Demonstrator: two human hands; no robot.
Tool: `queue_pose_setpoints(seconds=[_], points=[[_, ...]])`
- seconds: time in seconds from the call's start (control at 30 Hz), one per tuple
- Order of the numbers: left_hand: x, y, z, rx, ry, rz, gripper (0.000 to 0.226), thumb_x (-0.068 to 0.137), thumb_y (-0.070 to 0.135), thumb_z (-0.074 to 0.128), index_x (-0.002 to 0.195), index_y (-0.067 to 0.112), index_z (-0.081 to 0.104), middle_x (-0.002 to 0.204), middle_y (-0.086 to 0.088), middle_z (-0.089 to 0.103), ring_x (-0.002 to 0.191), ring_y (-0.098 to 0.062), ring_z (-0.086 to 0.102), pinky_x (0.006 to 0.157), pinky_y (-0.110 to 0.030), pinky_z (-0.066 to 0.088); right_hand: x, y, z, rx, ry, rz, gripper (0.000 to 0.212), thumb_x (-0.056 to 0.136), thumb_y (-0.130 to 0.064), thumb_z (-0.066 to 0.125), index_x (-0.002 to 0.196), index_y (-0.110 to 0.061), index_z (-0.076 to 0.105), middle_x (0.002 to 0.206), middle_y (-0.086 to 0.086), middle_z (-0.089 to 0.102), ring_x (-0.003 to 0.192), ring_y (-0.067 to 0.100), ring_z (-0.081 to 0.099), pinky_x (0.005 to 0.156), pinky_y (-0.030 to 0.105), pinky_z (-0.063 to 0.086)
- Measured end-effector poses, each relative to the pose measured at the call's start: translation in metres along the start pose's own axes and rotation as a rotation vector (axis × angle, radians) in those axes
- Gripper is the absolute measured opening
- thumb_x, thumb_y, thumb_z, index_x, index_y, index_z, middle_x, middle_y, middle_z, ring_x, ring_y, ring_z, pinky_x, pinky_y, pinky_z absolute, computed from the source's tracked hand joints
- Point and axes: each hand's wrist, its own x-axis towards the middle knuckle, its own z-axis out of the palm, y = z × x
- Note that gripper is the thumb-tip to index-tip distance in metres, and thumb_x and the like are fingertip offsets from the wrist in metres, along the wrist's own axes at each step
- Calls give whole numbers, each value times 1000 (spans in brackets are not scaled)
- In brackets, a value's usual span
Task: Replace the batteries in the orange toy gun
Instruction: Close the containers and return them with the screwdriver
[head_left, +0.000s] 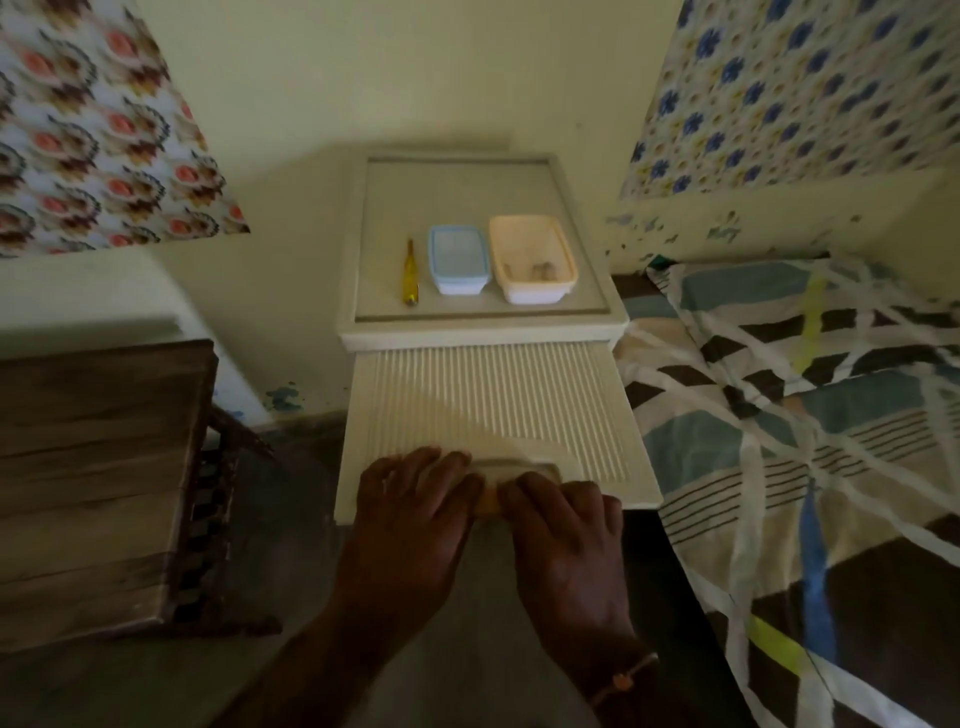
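1. At the near edge of the cream cabinet (483, 332), your two hands meet on the ribbed drawer front (493, 410), which tilts out toward you.
2. Your left hand (415, 514) lies over the left end of the recessed handle (519, 466), fingers curled down onto it; whether they actually grip it or only rest there, you cannot tell from this angle.
3. Your right hand (566, 540) covers the right end of that handle with fingers bent the same way, and again a true grip cannot be told.
4. Between your two hands a small patch of something orange-tan (488, 506) shows; it is too hidden to say what it is, so the orange toy gun cannot be placed with any certainty.
5. A thin cord bracelet with an orange bead (621, 680) sits on your right wrist.
6. On the cabinet top, well behind your hands, a screwdriver with a yellow handle (410, 275) lies pointing away from you.
7. Just right of it stands a small box with a blue-rimmed lid (459, 260), closed.
8. Beside that, nearly touching, stands an open box with a pale orange rim (533, 266); small brownish items lie inside, too blurred to name.
9. To your right lies a bed with a patterned sheet (810, 415); to your left stands a dark wooden piece of furniture (98, 467).
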Motion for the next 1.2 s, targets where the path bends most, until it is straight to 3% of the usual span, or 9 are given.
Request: queue_pose_setpoints(seconds=[0.17,0.27,0.37,0.43,0.53,0.67,0.83,1.2], points=[[50,-15,-13,56,-80,-131,47,61,33,88,103,17,73,112,-7,69,104,-34,64,87,-54,49,45,11,2,-55,-21,-18,21,80,-28,59,100,-24,64,108,-3,63,91,21,50,77,33,28],[69,-27,-5,72,-106,-161,49,55,37,92,97,18,74,104,-5,69,98,-34,63,80,-49,48,66,17,14,-105,-34,-34,20,76,-26,67,95,-22,64,102,-2,64,89,24,52,76,35,30],[86,-40,4,94,-20,-212,63,54,44,89,107,18,68,109,-9,63,100,-36,55,82,-47,43,88,24,24,-97,-11,-21,15,79,-23,68,93,-20,63,99,2,64,89,26,53,77,39,38],[96,-49,4,109,-3,-262,82,53,53,86,123,20,58,123,-11,56,110,-36,47,89,-48,37,102,29,24,-74,8,51,37,75,-28,75,108,-17,61,110,7,62,98,29,54,83,43,42],[106,-63,8,132,-15,-333,109,53,66,81,144,25,37,143,-13,40,130,-37,34,99,-50,29,122,41,29,-59,-26,212,88,65,-50,79,137,-17,39,136,10,45,120,31,42,95,47,37],[119,-71,10,172,8,-377,120,53,74,77,150,27,24,150,-14,32,141,-40,24,106,-57,26,144,55,29,-89,-20,339,125,53,-63,80,149,-18,13,151,15,24,137,36,25,103,58,30],[128,-75,14,136,-46,-449,124,53,73,78,152,28,16,155,-14,23,145,-39,15,108,-57,22,156,63,32,-74,-124,353,133,55,-67,76,151,-22,-4,158,12,3,145,35,3,110,61,16],[133,-84,18,103,-87,-473,126,52,75,77,151,26,17,154,-14,22,144,-40,16,108,-56,24,168,71,33,-81,-180,311,132,53,-73,73,151,-25,-2,158,10,4,145,34,3,109,65,16]])
